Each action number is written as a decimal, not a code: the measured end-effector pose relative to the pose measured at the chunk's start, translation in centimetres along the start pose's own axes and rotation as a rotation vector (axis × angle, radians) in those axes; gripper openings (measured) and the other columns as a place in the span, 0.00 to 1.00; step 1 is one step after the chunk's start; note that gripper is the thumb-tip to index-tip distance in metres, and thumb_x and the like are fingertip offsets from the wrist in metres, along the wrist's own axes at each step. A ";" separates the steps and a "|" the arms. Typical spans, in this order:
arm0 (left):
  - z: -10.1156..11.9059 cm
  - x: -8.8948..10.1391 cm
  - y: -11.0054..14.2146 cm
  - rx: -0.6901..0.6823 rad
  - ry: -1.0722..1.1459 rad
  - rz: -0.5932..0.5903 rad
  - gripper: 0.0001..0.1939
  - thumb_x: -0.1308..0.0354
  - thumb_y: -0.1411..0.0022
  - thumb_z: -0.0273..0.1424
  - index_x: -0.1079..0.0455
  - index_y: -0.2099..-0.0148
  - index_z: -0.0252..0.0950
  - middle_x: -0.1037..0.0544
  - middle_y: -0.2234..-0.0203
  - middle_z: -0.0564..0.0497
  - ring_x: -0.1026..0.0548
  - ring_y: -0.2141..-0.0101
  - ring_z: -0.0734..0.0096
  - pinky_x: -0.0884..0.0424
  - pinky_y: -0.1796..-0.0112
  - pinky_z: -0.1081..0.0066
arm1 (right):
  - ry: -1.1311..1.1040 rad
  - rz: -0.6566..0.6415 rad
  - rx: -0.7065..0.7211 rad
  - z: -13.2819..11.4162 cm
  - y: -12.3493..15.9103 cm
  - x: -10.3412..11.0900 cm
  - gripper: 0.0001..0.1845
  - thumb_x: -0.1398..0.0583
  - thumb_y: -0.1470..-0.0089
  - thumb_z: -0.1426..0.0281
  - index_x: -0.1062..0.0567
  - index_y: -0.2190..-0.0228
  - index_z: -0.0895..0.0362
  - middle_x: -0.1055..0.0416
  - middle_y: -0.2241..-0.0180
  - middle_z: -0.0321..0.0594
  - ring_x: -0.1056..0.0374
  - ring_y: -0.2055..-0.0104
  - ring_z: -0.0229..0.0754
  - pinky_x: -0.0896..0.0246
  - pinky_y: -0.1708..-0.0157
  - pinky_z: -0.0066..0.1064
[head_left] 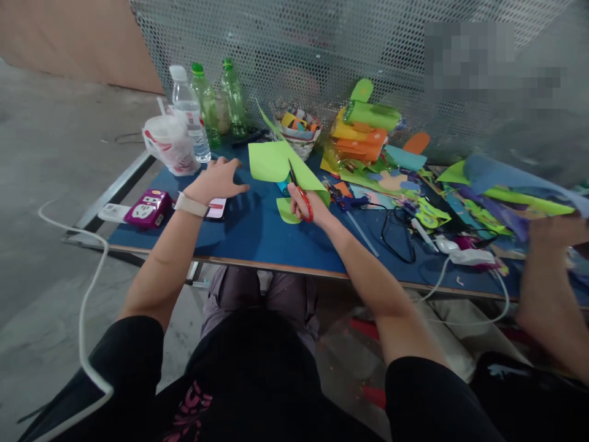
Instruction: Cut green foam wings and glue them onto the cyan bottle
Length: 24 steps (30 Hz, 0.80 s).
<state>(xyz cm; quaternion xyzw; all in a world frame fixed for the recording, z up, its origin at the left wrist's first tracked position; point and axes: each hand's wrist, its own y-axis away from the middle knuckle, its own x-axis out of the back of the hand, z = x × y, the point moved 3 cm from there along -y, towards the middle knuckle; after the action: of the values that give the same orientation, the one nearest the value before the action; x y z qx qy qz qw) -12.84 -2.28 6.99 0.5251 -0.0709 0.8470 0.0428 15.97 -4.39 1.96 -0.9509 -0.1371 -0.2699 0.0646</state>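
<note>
My right hand [307, 205] is wrapped round the red handles of a pair of scissors [307, 212], whose dark blades point up and away over a light green sheet of paper [271, 161]. The sheet is bent, with one long part rising toward the back. Below it lies a small green paper piece [286, 212], partly under the sheet or my hand. To the left, my left hand [219, 180] holds nothing, its fingers apart and curved, just short of the sheet. Under that wrist lies a phone [216, 209] on the blue table [253, 239].
Bottles [205, 104] and a bagged cup [170, 144] stand at the back left, near a purple power socket [150, 209]. A basket of scraps [299, 132] is behind the sheet. Coloured paper crafts [363, 135] and cables [398, 239] crowd the right, where another person's hand [556, 233] reaches in.
</note>
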 end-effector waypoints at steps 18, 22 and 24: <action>-1.7 -2.1 1.3 0.218 -0.284 0.036 0.43 0.32 0.30 0.46 0.33 0.23 0.23 0.32 0.26 0.08 0.32 0.26 0.09 0.31 0.32 0.21 | -0.032 -0.026 0.038 0.5 -0.3 -0.7 0.55 0.51 0.40 0.14 0.29 0.85 0.50 0.35 0.87 0.40 0.37 0.84 0.38 0.30 0.77 0.34; 1.7 -3.1 0.5 -0.192 0.300 -0.183 0.40 0.26 0.36 0.57 0.20 0.33 0.34 0.17 0.33 0.27 0.25 0.27 0.30 0.28 0.26 0.41 | -0.050 0.018 0.070 0.6 -0.4 -1.0 0.55 0.52 0.40 0.13 0.29 0.85 0.49 0.35 0.87 0.40 0.36 0.84 0.40 0.32 0.78 0.36; 3.1 -3.9 -0.2 -0.236 0.722 -0.237 0.43 0.22 0.41 0.60 0.18 0.34 0.38 0.14 0.34 0.34 0.20 0.30 0.38 0.22 0.30 0.47 | -0.069 0.051 0.067 0.7 -0.5 -1.1 0.54 0.53 0.40 0.14 0.30 0.84 0.48 0.36 0.87 0.39 0.37 0.84 0.41 0.33 0.79 0.37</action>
<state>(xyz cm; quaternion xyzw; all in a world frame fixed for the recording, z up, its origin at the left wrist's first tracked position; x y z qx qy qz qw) -8.31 -2.58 4.92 0.1897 -0.0871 0.9523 0.2226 15.29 -4.05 0.81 -0.9601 -0.1240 -0.2304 0.0985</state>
